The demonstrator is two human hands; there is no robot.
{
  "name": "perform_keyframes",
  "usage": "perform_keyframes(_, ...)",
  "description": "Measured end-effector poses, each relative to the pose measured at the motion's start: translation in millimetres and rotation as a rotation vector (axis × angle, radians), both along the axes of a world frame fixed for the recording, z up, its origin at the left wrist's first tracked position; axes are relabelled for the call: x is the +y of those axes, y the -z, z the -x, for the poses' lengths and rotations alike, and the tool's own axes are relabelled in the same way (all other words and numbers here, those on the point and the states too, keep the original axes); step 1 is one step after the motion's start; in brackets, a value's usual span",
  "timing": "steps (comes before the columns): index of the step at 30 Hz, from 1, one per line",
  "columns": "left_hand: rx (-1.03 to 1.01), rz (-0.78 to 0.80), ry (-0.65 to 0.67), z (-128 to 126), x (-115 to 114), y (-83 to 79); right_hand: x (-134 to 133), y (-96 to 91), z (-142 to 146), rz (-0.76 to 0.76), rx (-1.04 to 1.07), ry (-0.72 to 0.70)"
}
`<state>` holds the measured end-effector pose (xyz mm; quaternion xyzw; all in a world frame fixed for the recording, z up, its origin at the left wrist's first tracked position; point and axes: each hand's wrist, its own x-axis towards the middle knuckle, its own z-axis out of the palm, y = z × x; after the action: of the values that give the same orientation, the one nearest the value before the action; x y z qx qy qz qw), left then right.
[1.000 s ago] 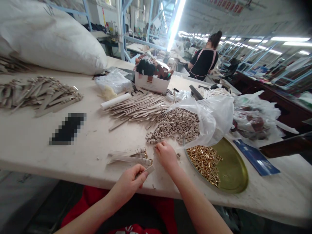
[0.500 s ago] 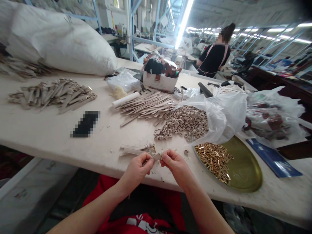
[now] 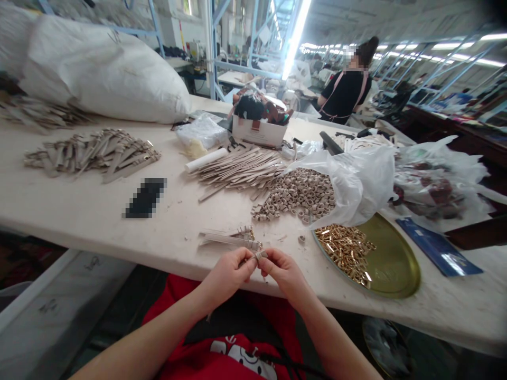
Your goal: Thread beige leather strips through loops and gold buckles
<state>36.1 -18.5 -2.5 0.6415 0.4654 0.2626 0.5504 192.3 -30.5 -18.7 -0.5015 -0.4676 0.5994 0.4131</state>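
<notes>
Close to the table's front edge, my left hand (image 3: 233, 268) pinches a narrow beige strap (image 3: 260, 255), most of it hidden by the fingers. My right hand (image 3: 282, 268) is closed on the tip of the same strap, where a small band seems to cross it; the details are too small to tell. Just beyond my fingers lie a few finished-looking straps (image 3: 225, 240) with gold metal bits at their right ends. A single beige loop (image 3: 301, 239) rests to the right of them.
Loose loops (image 3: 304, 192) spill from a clear plastic bag (image 3: 360, 179). Gold buckles fill part of an oval tray (image 3: 400, 264). Behind are flat strips (image 3: 241, 171), a white box (image 3: 257, 132) and a pile of straps (image 3: 95, 153). A person (image 3: 344, 89) stands across the table.
My hands have come closer together around the strap, and less of it shows between them. The whole view has shifted slightly.
</notes>
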Motion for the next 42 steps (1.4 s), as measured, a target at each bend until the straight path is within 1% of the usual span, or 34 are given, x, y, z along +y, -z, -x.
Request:
perform_keyframes(2,-0.023,0.008,0.013,-0.4,-2.0,1.5,-3.3,-0.3,2.7,-0.006,-0.012,0.089)
perform_keyframes(4,-0.044,0.02,0.014,0.3,-3.1,4.4,-8.4,-1.4,6.1,-0.019,-0.006,0.147)
perform_keyframes(7,-0.065,0.025,-0.033,1.1,-3.1,9.6,-17.0,-5.1,10.7,-0.08,0.012,0.124)
perform_keyframes(9,-0.076,0.032,-0.052,0.6,-3.0,11.1,-20.6,-7.8,11.7,-0.136,-0.013,0.106)
perform_keyframes(11,-0.087,0.043,-0.045,-0.3,-3.4,10.6,-20.9,-9.0,11.1,-0.14,-0.034,0.109)
perform_keyframes(13,-0.079,0.05,-0.036,-0.8,-3.8,9.3,-18.9,-7.5,10.0,-0.062,0.013,0.104)
perform_keyframes(16,-0.028,0.07,-0.034,0.1,-3.3,10.1,-14.7,-1.2,9.1,0.09,0.157,0.046)
perform_keyframes(20,0.063,0.096,-0.039,1.5,-0.3,18.8,-11.8,9.4,8.1,0.226,0.265,-0.019)
perform_keyframes(24,0.12,0.08,-0.064,0.1,2.5,27.4,-10.5,16.4,6.1,0.343,0.403,-0.012)
perform_keyframes(29,0.184,0.034,-0.077,-1.5,4.8,28.9,-9.8,18.2,4.7,0.351,0.498,0.005)
perform_keyframes(35,0.167,0.055,-0.018,-0.8,6.4,26.1,-12.3,25.7,3.9,0.382,0.461,-0.016)
perform_keyframes(39,0.176,0.076,-0.001,-0.2,7.3,27.0,-14.2,26.3,3.5,0.392,0.499,-0.025)
perform_keyframes(42,0.173,0.107,0.014,0.5,6.9,27.1,-14.9,25.2,3.7,0.418,0.563,-0.007)
